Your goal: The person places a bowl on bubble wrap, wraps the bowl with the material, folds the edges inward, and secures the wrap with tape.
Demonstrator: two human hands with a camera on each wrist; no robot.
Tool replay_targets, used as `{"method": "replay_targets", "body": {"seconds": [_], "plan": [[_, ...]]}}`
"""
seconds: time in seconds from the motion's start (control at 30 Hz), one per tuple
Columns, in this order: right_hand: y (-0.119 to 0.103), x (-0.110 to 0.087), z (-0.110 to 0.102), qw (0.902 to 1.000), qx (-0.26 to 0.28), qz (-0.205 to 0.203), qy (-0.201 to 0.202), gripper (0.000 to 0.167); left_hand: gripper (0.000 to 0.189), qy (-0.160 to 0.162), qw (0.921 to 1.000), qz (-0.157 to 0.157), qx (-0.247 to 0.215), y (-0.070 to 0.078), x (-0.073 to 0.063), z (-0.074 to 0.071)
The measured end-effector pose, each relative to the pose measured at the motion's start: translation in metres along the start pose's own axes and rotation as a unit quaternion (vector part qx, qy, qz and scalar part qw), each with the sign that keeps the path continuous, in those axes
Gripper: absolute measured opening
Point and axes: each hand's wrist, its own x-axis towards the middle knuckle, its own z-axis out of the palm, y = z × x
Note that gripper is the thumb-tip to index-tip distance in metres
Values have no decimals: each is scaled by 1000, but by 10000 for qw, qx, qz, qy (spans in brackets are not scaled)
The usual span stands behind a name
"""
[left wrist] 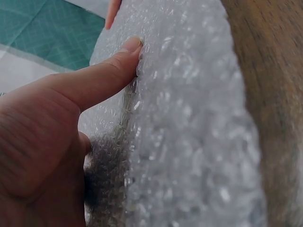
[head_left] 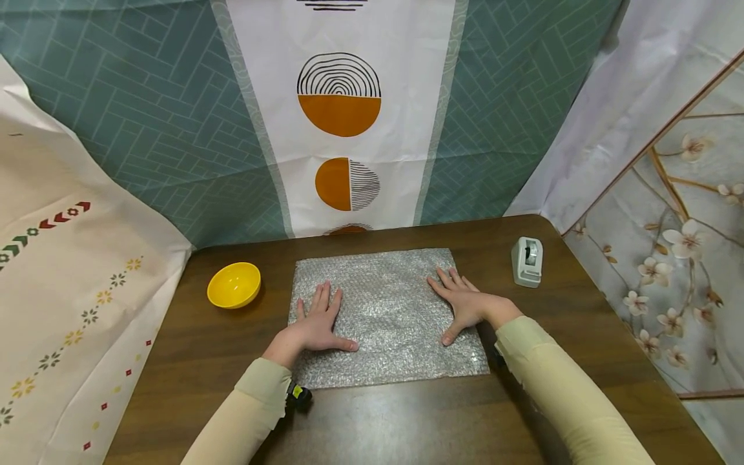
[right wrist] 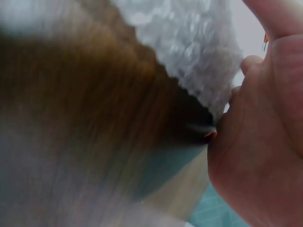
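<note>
A sheet of bubble wrap lies spread flat on the brown table. My left hand rests on its left part, fingers spread and straight, thumb pointing to the right. On the right edge of the sheet my right hand rests with its fingers also spread. In the left wrist view the thumb touches the bubble wrap. The right wrist view shows the palm beside the sheet's edge; most fingers are hidden there.
A yellow bowl stands on the table to the left of the sheet. At the back right is a white tape dispenser. Patterned cloths hang behind the table and at both sides.
</note>
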Motion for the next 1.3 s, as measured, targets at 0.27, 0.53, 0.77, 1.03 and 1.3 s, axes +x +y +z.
{"method": "replay_targets", "body": {"seconds": [0.27,0.53,0.77,1.03,1.3], "plan": [[6,0,-1,10000,-40,21,-6,147,145,27,10000,-47,58,-5,6,6],[4,-1,0,9999,-30,95,44,148,144,133,9999,-37,33,-2,1,6],[6,0,2,9998,-147,117,47,147,142,56,10000,-34,49,-8,5,8],[8,0,4,9996,-16,215,176,157,142,-29,10000,-35,36,-8,7,8],[5,1,3,9998,-123,82,145,153,141,50,9999,-62,67,-7,3,7]]}}
